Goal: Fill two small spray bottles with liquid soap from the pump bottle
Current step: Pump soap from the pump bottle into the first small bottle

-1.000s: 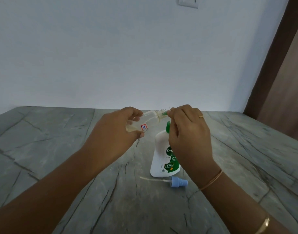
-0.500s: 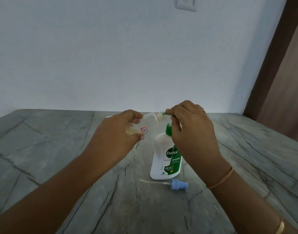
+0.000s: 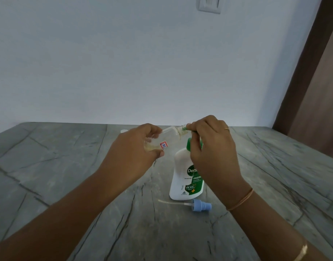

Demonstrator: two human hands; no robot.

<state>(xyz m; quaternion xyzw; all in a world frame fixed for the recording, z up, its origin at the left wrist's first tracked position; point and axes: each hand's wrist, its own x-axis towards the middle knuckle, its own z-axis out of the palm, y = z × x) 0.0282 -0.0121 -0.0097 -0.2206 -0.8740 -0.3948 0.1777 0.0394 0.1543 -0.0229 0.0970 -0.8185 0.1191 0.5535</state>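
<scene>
While the left hand grips the small spray bottle above the tabletop, its fingers curl over the bottle's lower half and the thumb presses up from beneath. The bottle is clear and uncapped. It lies tilted, its long axis running from the base inside the left fingers up and away to the open neck, which points toward the right hand. A little pale liquid sits at the low end, just inside the left fingers, and a red-bordered sticker shows beside the thumb tip.

The right hand's fingers are bunched together, pinching a green spout whose tip meets the bottle's mouth. How far it reaches inside I cannot tell. Directly below these fingers the white pump bottle stands upright on the tabletop, its green collar tucked under the right palm and its label partly hidden by the wrist.

Nearer the person than both sets of fingers, a blue spray head lies on its side just in front of the pump bottle's base. Its thin dip tube points toward the left arm.
</scene>
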